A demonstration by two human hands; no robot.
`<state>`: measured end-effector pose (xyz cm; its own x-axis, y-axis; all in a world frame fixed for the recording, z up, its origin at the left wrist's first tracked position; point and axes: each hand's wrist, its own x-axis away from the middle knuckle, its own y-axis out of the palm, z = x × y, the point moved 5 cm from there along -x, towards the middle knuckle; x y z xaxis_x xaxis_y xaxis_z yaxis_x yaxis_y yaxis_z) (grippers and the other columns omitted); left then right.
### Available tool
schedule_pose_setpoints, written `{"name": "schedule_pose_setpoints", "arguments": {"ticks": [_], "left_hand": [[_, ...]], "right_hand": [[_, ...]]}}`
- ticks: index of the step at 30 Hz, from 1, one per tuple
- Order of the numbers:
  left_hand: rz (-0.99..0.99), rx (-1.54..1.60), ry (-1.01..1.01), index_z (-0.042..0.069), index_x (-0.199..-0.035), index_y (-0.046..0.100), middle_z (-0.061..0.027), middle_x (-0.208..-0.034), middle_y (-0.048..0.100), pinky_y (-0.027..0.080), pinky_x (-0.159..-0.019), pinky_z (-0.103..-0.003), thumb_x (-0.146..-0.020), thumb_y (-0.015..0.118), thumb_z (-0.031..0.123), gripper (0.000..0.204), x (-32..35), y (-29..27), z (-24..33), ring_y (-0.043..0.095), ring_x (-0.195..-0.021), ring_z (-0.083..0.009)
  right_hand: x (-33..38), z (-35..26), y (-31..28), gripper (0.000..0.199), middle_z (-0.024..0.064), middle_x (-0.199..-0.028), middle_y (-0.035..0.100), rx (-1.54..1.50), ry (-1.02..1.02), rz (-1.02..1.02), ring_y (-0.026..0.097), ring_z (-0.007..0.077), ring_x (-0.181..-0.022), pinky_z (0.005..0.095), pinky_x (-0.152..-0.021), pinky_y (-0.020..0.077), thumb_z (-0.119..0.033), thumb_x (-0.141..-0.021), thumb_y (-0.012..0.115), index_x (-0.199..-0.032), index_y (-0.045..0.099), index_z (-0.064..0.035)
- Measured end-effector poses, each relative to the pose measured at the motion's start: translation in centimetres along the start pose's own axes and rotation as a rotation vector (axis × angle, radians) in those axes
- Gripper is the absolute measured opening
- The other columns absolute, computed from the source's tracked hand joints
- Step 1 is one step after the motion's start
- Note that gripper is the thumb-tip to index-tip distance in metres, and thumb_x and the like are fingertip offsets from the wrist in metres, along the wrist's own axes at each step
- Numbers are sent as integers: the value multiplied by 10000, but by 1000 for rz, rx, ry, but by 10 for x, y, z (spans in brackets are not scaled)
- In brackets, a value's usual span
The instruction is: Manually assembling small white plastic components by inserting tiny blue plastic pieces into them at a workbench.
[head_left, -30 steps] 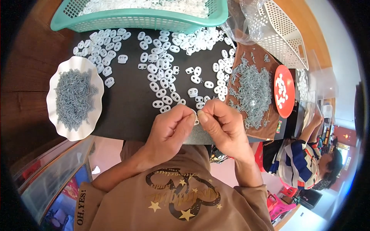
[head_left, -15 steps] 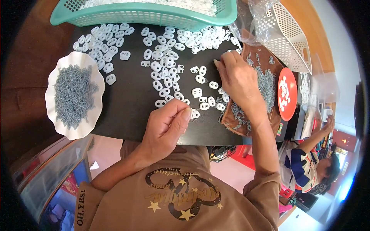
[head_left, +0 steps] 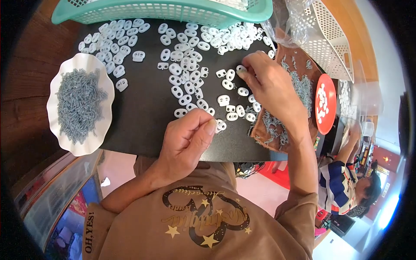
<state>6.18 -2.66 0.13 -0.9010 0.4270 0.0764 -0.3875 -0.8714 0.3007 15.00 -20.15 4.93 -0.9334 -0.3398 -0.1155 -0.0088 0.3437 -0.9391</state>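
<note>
My left hand is closed in a pinch near the table's front edge, holding a white two-hole cord lock that pokes out past the thumb. To its right, my right hand reaches over the table with thumb and forefinger together on a small white piece, probably another cord lock. Several loose cord locks lie between the two hands. A longer cluster of them runs away from my left hand. Small grey springs lie heaped on a brown cloth beneath and beside my right wrist.
A white wavy-edged dish of grey springs stands at left. A green basket with white pieces spans the back. At right are a red plate with white bits, a cream perforated basket, clear plastic and another person.
My right hand has shifted slightly right and toward me, and a white piece now shows at its fingertips. My left hand keeps its pinch. The other person's arm has lowered.
</note>
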Motion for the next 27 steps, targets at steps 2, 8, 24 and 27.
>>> {"name": "schedule_pose_setpoints", "arguments": {"ticks": [2,8,24,27], "left_hand": [[17,3,-7,6,-902,509,-20,-718,501,386,-585,-226,-997,454,138,171,1,0,0,438,-631,-70],[92,81,73,14,-875,528,36,-657,476,333,-506,-204,-977,511,147,169,-1,-1,-1,403,-586,-24],[31,52,73,8,-865,551,64,-666,438,285,-494,-198,-961,539,118,147,1,1,0,341,-586,-3],[12,63,42,9,-871,552,65,-665,438,279,-485,-196,-960,540,117,140,1,2,-1,338,-578,-1]], "right_hand": [[-1,6,4,148,178,-780,570,-30,22,-35,579,345,-719,402,-626,446,-114,-859,625,-883,572,22],[-1,9,3,150,162,-727,553,-41,-9,-59,556,316,-665,388,-601,426,-124,-865,617,-862,560,14],[43,-41,-8,191,-24,-681,469,-778,54,-356,397,53,-612,232,-525,320,-145,-940,585,-828,548,6],[44,-41,-7,193,-31,-669,465,-789,81,-385,391,46,-590,227,-508,313,-153,-939,589,-830,553,2]]}}
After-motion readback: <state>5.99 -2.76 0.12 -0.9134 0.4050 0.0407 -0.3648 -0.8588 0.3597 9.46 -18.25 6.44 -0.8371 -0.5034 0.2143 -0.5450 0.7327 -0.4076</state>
